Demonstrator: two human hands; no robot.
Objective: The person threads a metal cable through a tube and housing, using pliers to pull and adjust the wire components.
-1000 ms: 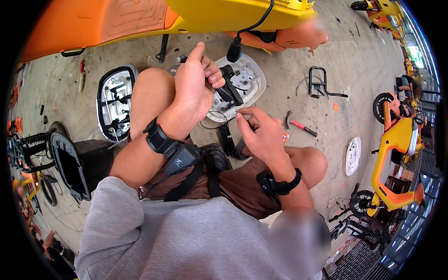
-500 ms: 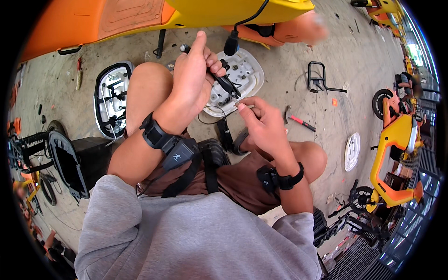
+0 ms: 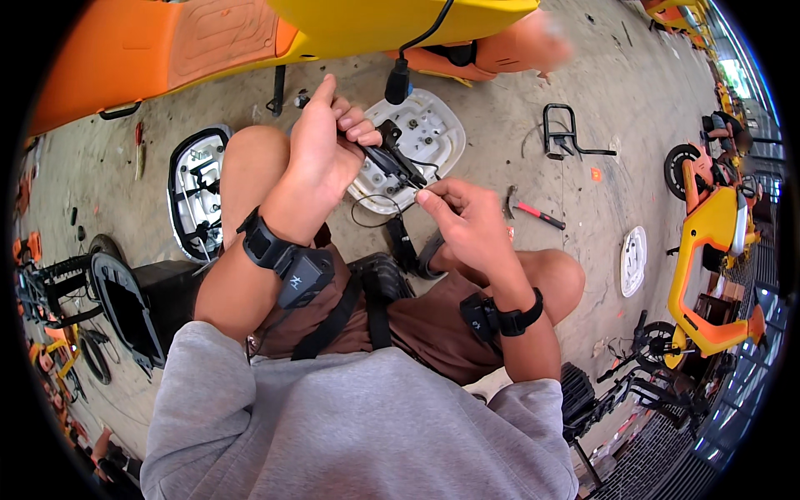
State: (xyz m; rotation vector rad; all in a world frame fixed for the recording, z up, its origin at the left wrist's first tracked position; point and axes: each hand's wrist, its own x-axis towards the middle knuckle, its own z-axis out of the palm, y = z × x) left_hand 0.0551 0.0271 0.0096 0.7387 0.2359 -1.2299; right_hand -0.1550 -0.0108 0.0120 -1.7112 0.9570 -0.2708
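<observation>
My left hand [image 3: 315, 158] is closed round a black brake lever [image 3: 402, 169], its thumb pointing up and away. The lever slants down toward the right. At its lower right end the thumb and fingers of my right hand [image 3: 468, 218] are pinched together on something small and pale, too small to name. A thin dark cable [image 3: 353, 212] loops below the lever. Under both hands, on the floor, lies a white plastic panel [image 3: 446, 137] with several fasteners in it.
A yellow and orange scooter body [image 3: 350, 33] spans the far side, with a black cable end [image 3: 397, 86] hanging from it. Around lie a red-handled hammer [image 3: 540, 215], a black metal bracket [image 3: 560, 133], a black-rimmed white panel [image 3: 196, 154] and a black bin-like case [image 3: 154, 300]. Another scooter [image 3: 696, 292] is at right.
My left hand and the brake lever have come slightly nearer and left. My right hand stays pinched at the lever's end. The whole view has shifted a little.
</observation>
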